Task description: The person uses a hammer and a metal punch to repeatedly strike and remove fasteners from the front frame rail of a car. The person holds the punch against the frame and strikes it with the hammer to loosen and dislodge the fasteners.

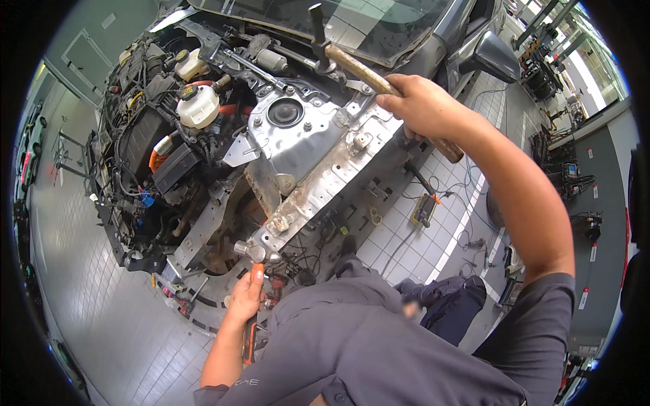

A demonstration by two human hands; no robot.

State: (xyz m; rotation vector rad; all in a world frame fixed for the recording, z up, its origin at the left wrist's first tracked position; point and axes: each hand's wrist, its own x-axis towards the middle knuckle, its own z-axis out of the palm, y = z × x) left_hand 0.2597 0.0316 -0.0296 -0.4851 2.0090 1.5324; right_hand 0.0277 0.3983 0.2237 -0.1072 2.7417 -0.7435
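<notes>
My right hand (423, 101) is wrapped round the wooden handle of a hammer (355, 68). Its dark metal head is raised over the inner fender, near the base of the windscreen. Lower down, my left hand (245, 296) grips the orange-and-black handle of a second hammer (251, 251). That hammer's silver head is up against, or very close to, the front end of the bare metal fender rail (323, 177); whether it touches I cannot tell. Between the hands, the silver strut tower (286, 114) adjoins the rail. Rusty, scraped patches show along the rail.
The engine bay holds a white fluid reservoir (198, 107), hoses and wiring. A side mirror (491, 57) juts out by my right arm. Cables and a yellow-black tool (424, 208) lie on the tiled floor. A person in dark clothes (450, 308) is low down at my right.
</notes>
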